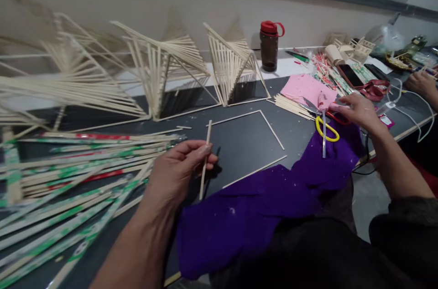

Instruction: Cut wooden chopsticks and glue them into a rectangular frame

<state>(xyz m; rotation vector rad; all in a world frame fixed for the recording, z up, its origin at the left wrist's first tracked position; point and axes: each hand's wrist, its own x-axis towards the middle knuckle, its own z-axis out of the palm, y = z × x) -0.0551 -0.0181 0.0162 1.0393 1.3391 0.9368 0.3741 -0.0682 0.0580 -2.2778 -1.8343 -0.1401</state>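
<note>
My left hand [186, 161] pinches a thin wooden stick [204, 166] between thumb and fingers, its lower end tilted toward me. Beyond it on the dark table lie several sticks set out as an outline, among them a back stick [236, 117] and a front stick [255, 172]. At the right, my right hand [359, 109] closes around the handle of what looks like a pink glue gun [322, 101], with a clear glue stick [324, 143] hanging out of it. Scissors with a yellow handle [326, 130] lie close by, partly covered.
Wooden stick frames [236, 65] line the wall beside a red-lidded bottle [269, 47]. Wrapped chopsticks [78, 170] cover the left side. Purple cloth [239, 216] drapes the front edge; pink cloth [301, 86] and a phone [349, 75] lie right. Another person's hand [422, 83] is far right.
</note>
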